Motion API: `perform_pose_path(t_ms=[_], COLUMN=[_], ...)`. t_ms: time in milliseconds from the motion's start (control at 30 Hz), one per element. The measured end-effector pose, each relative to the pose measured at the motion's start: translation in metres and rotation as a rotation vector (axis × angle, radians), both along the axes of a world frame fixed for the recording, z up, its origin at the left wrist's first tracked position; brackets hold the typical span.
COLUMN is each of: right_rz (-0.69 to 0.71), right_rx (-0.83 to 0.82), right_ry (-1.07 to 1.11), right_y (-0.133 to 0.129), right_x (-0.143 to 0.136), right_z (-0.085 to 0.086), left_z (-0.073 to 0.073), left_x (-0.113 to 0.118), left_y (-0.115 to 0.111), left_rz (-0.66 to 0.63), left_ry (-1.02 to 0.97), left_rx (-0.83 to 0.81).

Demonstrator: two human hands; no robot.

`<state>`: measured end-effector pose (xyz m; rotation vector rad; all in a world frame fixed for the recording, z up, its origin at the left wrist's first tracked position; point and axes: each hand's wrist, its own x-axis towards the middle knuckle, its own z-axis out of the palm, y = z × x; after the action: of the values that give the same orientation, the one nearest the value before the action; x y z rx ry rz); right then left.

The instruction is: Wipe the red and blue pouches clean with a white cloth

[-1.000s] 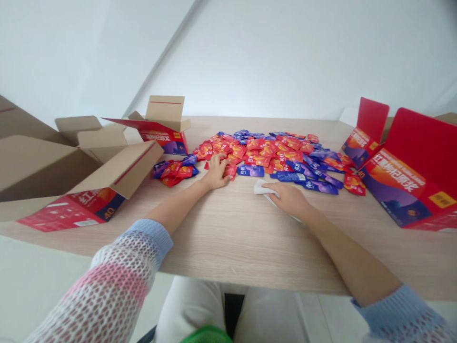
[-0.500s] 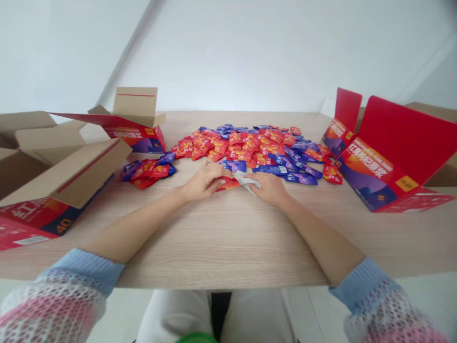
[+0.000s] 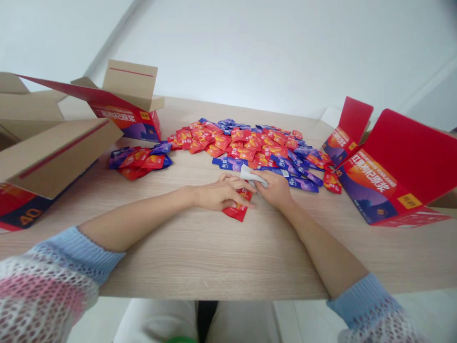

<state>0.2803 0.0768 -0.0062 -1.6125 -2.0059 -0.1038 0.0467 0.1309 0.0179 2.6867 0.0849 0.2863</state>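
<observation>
My left hand (image 3: 223, 193) reaches over a red sachet (image 3: 234, 213), its fingers spread and partly hiding it; the fingertips are slightly blurred. Whether they press on the sachet is hard to tell. In my right hand (image 3: 273, 188), a folded whitish-grey cloth (image 3: 252, 175) is gripped just right of that sachet. Beyond both hands lies a wide heap of red and purple-blue sachets (image 3: 246, 143), with several blue ones along its near edge. A smaller bunch of sachets (image 3: 141, 161) rests to the left.
Open printed cartons stand on both sides: a near-left carton (image 3: 53, 166), a back-left carton (image 3: 124, 119), a right carton (image 3: 378, 176) and another behind it (image 3: 344, 131). The wooden table (image 3: 200, 257) ends close to my lap. A white wall rises behind.
My left hand has shifted right and nearer, its fingers spreading over the red sachet, which now lies nearer me. My right hand keeps the cloth. The camera view has tilted slightly.
</observation>
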Motion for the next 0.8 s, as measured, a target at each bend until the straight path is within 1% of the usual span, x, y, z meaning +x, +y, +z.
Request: perform_pose_path(t_ms=[67,133,233,300,367,433,500,567,667,733,800], right_rz=[-0.013,-0.021,0.030,0.108,0.213,0.323,0.395,0.424,0.470,0.521,0.563], right_rx=[0.033,0.071,0.158,0.203,0.190,0.115,0.009,-0.090,-0.229,-0.308,-0.364], right_ry=[0.006,0.014,0.054,0.072,0.047,-0.028,-0.113,-0.157,-0.143,-0.122,-0.102], right_y=[-0.001,-0.002,-0.007,-0.013,-0.021,-0.030,-0.039,-0.045,-0.049,-0.048,-0.048], right_x=[-0.001,-0.001,-0.005,-0.013,-0.024,-0.037,-0.049,-0.056,-0.056,-0.054,-0.052], right_z=[0.000,0.000,0.001,0.003,0.005,0.007,0.009,0.012,0.017,0.020,0.023], left_z=[-0.011,-0.020,-0.026,-0.025,-0.024,-0.022,-0.018,-0.012,-0.005,-0.004,-0.006], left_x=[-0.007,-0.010,-0.010,-0.009,-0.009,-0.011,-0.014,-0.018,-0.027,-0.035,-0.045], left_y=[0.005,0.010,0.013,0.013,0.015,0.017,0.018,0.018,0.013,0.006,-0.001], left_rz=[0.108,0.182,0.180,0.159,0.167,0.156,0.134,0.116,0.123,0.164,0.248], left_ry=[-0.029,0.000,0.128,0.183,0.199,0.216,0.248,0.286,0.332,0.314,0.268], left_rx=[-0.056,-0.086,-0.046,0.001,0.044,0.086,0.112,0.115,0.077,0.050,0.031])
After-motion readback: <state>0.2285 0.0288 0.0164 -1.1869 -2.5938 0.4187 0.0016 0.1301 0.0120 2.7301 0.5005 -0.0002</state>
